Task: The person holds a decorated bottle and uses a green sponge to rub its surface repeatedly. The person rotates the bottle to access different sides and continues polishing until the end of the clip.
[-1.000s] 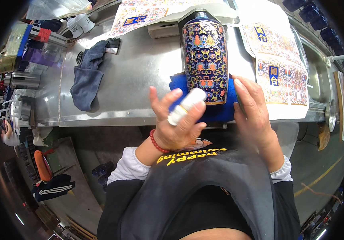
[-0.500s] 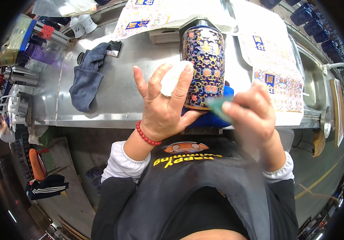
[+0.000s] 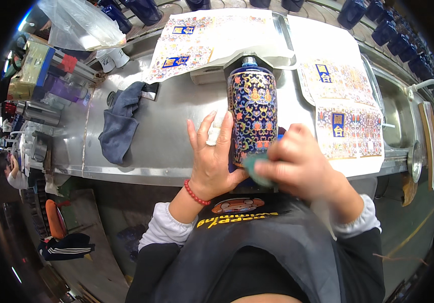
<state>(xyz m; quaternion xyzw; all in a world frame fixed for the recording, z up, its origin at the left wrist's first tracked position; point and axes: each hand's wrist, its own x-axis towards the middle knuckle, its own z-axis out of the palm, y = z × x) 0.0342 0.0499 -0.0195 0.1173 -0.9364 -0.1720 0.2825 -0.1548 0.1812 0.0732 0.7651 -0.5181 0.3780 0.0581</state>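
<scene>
A dark blue bottle with a colourful floral pattern lies on the metal worktop, its neck pointing away from me. My left hand rests along its left side, fingers stretched and spread, thumb by the base. Something white shows at its fingers; whether it is a wrapping or lies behind them, I cannot tell. My right hand, smeared by motion, is closed on a green scraper, which lies against the bottle's lower end. Part of that end is hidden by the scraper and hand.
Printed floral transfer sheets lie on the right, with more sheets at the back left. A grey cloth is on the left of the worktop. A sink stands at the far right. Blue bottles line the back.
The view has shifted, so the bottle's neck now shows more fully. My right hand and the scraper have moved left across the bottle's lower end. My left hand stays beside the bottle.
</scene>
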